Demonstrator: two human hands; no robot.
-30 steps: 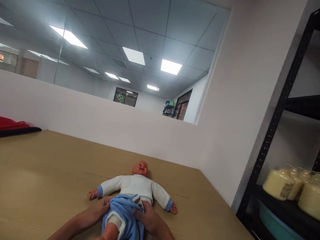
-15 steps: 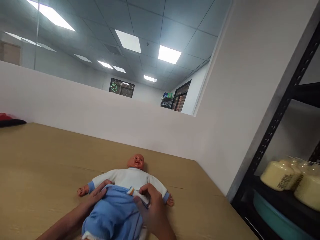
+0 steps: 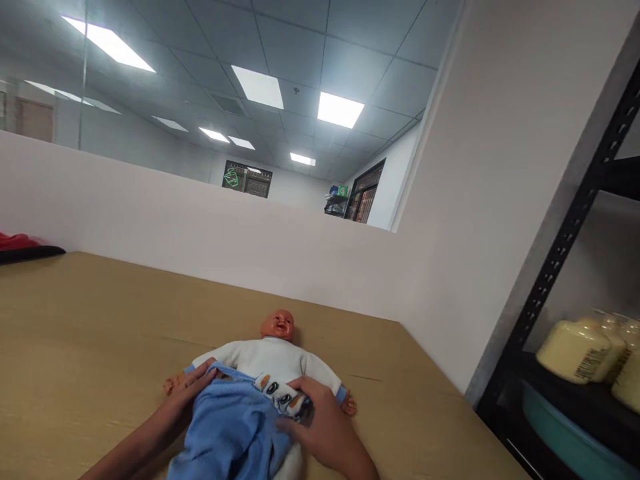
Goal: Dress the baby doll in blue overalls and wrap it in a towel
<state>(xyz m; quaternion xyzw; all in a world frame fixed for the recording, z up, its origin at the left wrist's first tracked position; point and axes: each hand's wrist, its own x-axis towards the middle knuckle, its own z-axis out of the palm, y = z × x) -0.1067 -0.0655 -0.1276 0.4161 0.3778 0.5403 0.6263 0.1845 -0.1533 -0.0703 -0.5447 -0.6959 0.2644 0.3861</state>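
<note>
A baby doll (image 3: pixel 278 325) lies on its back, head away from me, in a white long-sleeved top (image 3: pixel 273 357) with blue cuffs. Soft blue trousers (image 3: pixel 225 417) cover its lower body. My left hand (image 3: pixel 193 387) is closed at the left side of their waist edge, its thumb hidden. On the right, my right hand (image 3: pixel 325 417) pinches a white flap (image 3: pixel 283 395) with embroidered dark eyes and orange patches, attached near the waist. The doll's feet are out of view.
The doll lies on a wooden table (image 3: pixel 100 347) against a low white wall (image 3: pixel 225 233) with glass above. At right stands a black metal shelf (image 3: pixel 547 273) with cream-coloured bottles (image 3: pixel 573 353) and a teal basin (image 3: pixel 565 427). Something red (image 3: pixel 17 241) sits at far left.
My right hand has moved slightly right and down, and the white flap is now spread so its embroidered face shows. My left hand stays at the waist edge. The view has shifted slightly.
</note>
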